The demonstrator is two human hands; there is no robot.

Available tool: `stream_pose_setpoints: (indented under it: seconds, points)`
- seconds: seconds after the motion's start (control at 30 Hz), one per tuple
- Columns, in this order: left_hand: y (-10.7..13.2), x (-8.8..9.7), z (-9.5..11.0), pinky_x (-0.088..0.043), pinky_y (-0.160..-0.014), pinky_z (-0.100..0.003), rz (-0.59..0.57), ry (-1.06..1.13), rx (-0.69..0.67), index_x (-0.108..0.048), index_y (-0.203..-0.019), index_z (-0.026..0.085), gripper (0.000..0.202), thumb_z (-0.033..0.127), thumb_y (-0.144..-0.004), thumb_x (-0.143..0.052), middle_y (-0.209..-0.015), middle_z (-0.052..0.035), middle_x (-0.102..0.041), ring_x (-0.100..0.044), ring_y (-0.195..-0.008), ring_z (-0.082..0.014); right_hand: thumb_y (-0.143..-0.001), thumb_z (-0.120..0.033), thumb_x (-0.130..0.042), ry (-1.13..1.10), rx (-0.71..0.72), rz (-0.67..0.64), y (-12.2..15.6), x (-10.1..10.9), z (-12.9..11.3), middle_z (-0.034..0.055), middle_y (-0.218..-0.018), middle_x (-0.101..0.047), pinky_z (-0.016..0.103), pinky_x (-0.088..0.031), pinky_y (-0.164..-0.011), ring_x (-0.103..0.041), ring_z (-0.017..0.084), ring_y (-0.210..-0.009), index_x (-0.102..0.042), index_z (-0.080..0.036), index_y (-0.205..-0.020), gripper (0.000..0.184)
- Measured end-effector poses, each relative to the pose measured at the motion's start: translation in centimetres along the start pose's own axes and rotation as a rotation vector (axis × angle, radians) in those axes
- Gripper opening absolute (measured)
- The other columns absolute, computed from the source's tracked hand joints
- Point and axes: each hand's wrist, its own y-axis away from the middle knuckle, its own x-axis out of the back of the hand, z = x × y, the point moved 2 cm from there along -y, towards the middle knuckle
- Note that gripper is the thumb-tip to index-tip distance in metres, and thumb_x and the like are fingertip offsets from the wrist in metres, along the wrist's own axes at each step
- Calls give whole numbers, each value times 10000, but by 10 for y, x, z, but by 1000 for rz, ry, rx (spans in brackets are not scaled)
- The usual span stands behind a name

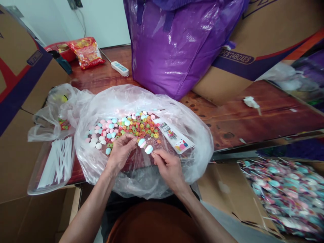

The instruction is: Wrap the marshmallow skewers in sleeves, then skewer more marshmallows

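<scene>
A candy skewer [149, 149] with blue, pink and white marshmallows spans the gap between my hands. My right hand [170, 167] pinches its near end, the thin stick mostly hidden by the fingers. At the far end, my left hand [123, 148] is closed in a pinch on a small yellowish candy that looks like a gummy ring. Beneath them is an open clear plastic bag [199, 135]. Loose pastel marshmallows [98, 145] lie on its left, colourful gummy rings [145, 127] in its middle, and printed wrappers [174, 136] on its right.
White sticks [58, 162] fill a clear tray [32, 187] at left. Behind stand a big purple bag [172, 50], a power strip [119, 68] and a red snack packet [86, 54]. Cardboard boxes flank the table. Wrapped candy skewers [286, 189] fill a box at lower right.
</scene>
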Motion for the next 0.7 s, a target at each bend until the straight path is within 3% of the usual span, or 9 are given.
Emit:
stream_pose_setpoints:
  seconds: [0.23,0.47,0.6,0.7]
  points:
    - [3,5,3,-500,-643,-180,-4,34,59,-770,-861,159,388,315,-550,-940,-757,1,-690,-597,-670,-71,-961,-193,-496,36,70,-69,-3,1,-1,-28,-635,-578,203,-389,-591,-518,97,-560,-644,-179,-783,232]
    - [6,10,5,-554,-693,-224,-56,52,194,-771,-780,148,372,321,-510,-960,-776,-26,-720,-655,-709,-112,-977,-170,-470,48,200,-55,1,-5,-5,-12,-683,-597,205,-396,-602,-530,99,-580,-614,-179,-806,224]
    - [14,12,-3,-558,-690,-219,-73,68,285,-749,-749,138,351,303,-520,-958,-776,-24,-705,-658,-721,-113,-971,-153,-472,47,208,-23,2,-11,-8,-35,-621,-519,209,-364,-562,-485,93,-536,-584,-186,-770,233]
    - [20,12,-8,-544,-670,-205,-53,95,267,-726,-724,141,335,312,-540,-948,-753,-7,-681,-634,-697,-97,-965,-156,-471,45,217,-44,-2,-16,-10,-39,-608,-505,213,-349,-554,-470,93,-529,-556,-191,-738,246]
